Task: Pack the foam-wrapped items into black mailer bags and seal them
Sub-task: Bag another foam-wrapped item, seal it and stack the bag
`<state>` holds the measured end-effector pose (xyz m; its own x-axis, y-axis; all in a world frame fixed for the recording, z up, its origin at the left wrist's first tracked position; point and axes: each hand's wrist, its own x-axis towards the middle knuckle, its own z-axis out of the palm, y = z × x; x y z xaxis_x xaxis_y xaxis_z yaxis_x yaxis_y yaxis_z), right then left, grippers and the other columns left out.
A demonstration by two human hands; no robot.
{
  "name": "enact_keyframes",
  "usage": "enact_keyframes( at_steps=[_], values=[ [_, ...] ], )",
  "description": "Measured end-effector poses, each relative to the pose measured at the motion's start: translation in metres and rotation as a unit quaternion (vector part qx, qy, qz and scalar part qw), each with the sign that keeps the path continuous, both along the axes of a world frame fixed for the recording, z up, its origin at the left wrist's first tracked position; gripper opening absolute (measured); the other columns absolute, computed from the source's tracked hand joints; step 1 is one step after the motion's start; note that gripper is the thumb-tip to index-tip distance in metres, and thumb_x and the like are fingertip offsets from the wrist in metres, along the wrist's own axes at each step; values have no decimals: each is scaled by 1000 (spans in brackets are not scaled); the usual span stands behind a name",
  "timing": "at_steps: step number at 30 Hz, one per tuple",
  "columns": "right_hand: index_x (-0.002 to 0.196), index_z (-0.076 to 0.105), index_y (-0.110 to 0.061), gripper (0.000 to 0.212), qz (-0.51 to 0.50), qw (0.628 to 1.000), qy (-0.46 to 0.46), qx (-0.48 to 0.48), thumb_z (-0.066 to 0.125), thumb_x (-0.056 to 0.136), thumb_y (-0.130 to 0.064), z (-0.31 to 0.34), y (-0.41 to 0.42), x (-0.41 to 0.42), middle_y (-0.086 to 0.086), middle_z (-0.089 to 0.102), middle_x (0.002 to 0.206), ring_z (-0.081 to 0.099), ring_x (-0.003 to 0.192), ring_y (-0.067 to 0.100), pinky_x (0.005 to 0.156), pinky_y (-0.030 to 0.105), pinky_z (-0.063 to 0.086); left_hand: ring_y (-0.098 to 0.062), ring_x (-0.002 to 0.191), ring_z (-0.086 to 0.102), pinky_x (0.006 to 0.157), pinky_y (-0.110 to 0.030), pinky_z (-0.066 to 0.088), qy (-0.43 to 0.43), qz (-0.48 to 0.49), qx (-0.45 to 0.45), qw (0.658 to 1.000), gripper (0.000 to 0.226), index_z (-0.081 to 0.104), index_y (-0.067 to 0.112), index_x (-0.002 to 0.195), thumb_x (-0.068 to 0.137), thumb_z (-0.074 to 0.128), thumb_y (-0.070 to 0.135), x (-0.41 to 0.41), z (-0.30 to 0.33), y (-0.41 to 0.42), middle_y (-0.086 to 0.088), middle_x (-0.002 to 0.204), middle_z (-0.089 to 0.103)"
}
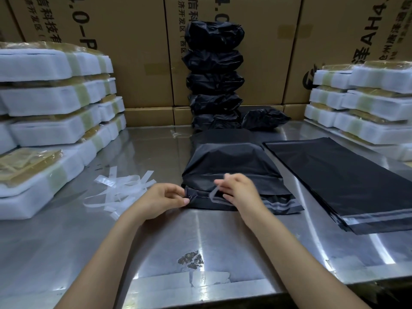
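I see the filled mailer bag (231,168) lying on the steel table (89,230), mouth toward me. My left hand (163,198) pinches the flap's left corner; my right hand (237,189) pinches what looks like the release strip (214,195), though it is blurred. If the strip tears or the flap wrinkles, I expect a gappy seal.

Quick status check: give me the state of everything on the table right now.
Mailer bag: filled, flap unsealed.
Liner strip: partly peeled.
Left hand: pinches the bag's corner.
Right hand: pinches the liner strip.
Empty bags: flat, stacked.
Sealed bags: piled upright.
Foam-wrapped items: stacked, unpacked.
Peeled strips: loose heap.
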<state>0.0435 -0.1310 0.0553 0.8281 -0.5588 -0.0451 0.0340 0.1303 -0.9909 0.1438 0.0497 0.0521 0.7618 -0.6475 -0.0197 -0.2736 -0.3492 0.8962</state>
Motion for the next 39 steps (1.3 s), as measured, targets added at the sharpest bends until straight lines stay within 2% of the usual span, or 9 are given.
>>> enact_keyframes(
  at_steps=[3, 9, 16, 20, 22, 25, 27, 30, 39],
  values=[
    [72, 43, -16, 29, -35, 980, -27, 195, 44, 101, -18, 1, -30, -12, -5, 45, 49, 46, 50, 11, 51, 23, 39, -13, 75, 58, 70, -21, 41, -5, -10, 18, 1000, 11, 68, 10, 92, 83, 72, 14, -3, 3, 1, -2, 79, 68],
    [80, 45, -18, 24, -71, 911, 187, -360, 47, 97, -35, -7, -59, -50, -4, 54, 69, 50, 63, 12, 54, 27, 34, -9, 68, 58, 65, -18, 42, -16, -14, 34, 999, 9, 68, 12, 92, 83, 71, 13, -2, 2, 2, 0, 77, 67],
    [56, 38, -18, 54, -31, 822, 267, -501, 59, 82, -60, -4, -66, -76, -6, 42, 49, 42, 48, 12, 50, 25, 30, -8, 61, 53, 62, -19, 40, -30, -11, 44, 999, 13, 69, 8, 95, 84, 71, 15, 0, 1, 1, 1, 73, 65],
    [59, 41, -19, 43, -28, 964, 129, -231, 53, 95, -38, 0, -79, -77, -1, 45, 52, 49, 49, 10, 60, 27, 41, -12, 68, 55, 67, -23, 41, -35, 0, 41, 999, 16, 69, 9, 95, 83, 72, 18, 1, -2, 0, 2, 72, 66],
    [94, 58, -11, 23, -56, 998, 41, 10, 44, 101, -28, 4, -85, -73, 16, 66, 94, 65, 97, 21, 96, 37, 45, -9, 65, 55, 65, -21, 41, -38, -2, 40, 998, 16, 69, 9, 95, 83, 72, 19, 0, -3, -1, 4, 70, 66],
    [101, 48, -5, 22, -98, 981, -49, 160, 34, 105, -21, 6, -99, -76, 22, 66, 85, 62, 95, 33, 104, 42, 36, -3, 60, 55, 64, -20, 41, -49, -3, 46, 998, 15, 70, 12, 94, 83, 72, 22, -1, -4, -2, 7, 69, 66],
    [79, 42, -14, 28, -149, 963, -92, 206, 37, 104, -24, 3, -108, -84, 1, 49, 51, 56, 56, 14, 71, 27, 49, -3, 59, 55, 65, -22, 41, -56, -1, 47, 997, 14, 69, 12, 93, 83, 72, 22, -2, -4, -2, 7, 68, 66],
    [65, 31, -21, 41, -177, 934, -129, 281, 39, 104, -30, -4, -121, -97, -8, 27, 42, 24, 31, 4, 33, 15, 20, -3, 59, 55, 66, -23, 42, -67, 6, 38, 997, 12, 68, 10, 90, 83, 72, 20, -5, -5, -3, 7, 66, 65],
    [59, 27, -20, 49, -77, 834, -268, 476, 30, 104, -39, -8, -132, -114, -5, 27, 42, 8, 38, 7, 40, 20, 6, -13, 85, 66, 74, -17, 48, -53, 2, 36, 998, 25, 68, 23, 95, 75, 78, 33, -13, -2, 4, 4, 86, 71]
  ],
)
